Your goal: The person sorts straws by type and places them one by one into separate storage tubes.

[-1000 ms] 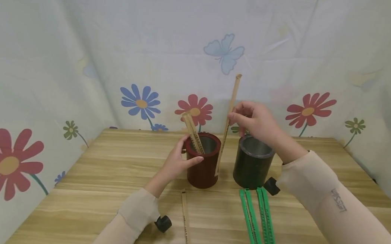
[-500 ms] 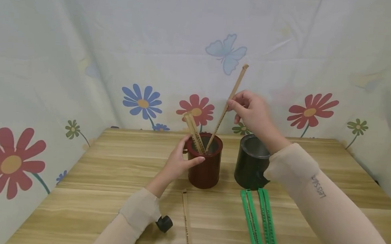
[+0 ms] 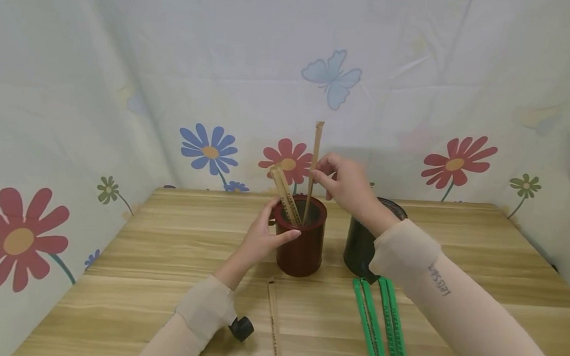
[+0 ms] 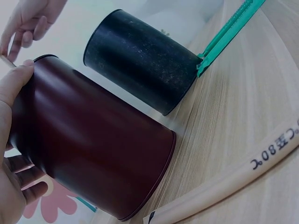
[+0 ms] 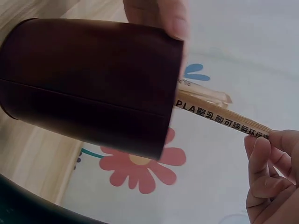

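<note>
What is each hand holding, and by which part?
The right hand pinches a tan wrapped straw near the middle of its visible length, above the red cup. The left hand grips the red cup by its upper side.

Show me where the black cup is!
In the head view, the black cup stands right of the red cup, just beyond the far ends of the green straws, partly hidden by the right arm.
</note>
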Demonstrator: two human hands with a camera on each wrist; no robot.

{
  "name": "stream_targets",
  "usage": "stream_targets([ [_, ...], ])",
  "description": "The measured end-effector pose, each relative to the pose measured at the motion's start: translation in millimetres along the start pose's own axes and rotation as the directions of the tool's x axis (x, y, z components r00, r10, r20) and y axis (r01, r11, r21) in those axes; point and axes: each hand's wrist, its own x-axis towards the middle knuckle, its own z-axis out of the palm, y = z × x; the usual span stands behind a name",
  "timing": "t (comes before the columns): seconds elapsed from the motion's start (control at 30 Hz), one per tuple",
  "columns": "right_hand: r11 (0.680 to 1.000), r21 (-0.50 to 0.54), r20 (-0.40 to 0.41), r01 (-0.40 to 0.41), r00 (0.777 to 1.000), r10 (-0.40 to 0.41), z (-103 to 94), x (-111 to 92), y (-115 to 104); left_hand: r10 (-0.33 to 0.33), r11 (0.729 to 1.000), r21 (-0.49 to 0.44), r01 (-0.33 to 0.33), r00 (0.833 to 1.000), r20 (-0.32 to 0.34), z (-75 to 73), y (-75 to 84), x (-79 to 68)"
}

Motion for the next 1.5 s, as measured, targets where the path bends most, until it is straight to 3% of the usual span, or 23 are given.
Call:
stream_targets([
  [0.23,0.996,-0.089,0.069,-0.003,0.998,0.009,16.6,-1.9,3.4,-0.012,1.000,-0.001,0.012,1.000,0.000,0.0,0.4,0.1],
  [0.47,0.977,-0.204,0.116,0.059,0.993,-0.036,29.9,-4.4,3.6,-0.014,1.000,-0.008,0.014,1.000,0.010,-0.3,0.6,0.3],
  [0.87,0.944,-0.324,0.235,0.062,0.972,0.017,42.6,0.3,4.6,-0.014,1.000,-0.015,0.014,1.000,0.014,-0.5,1.2,0.1],
  [1.5,0.893,-0.442,0.256,0.086,0.966,0.034,55.4,3.8,1.6,0.012,1.000,-0.013,-0.012,1.000,0.008,0.0,0.7,1.2],
])
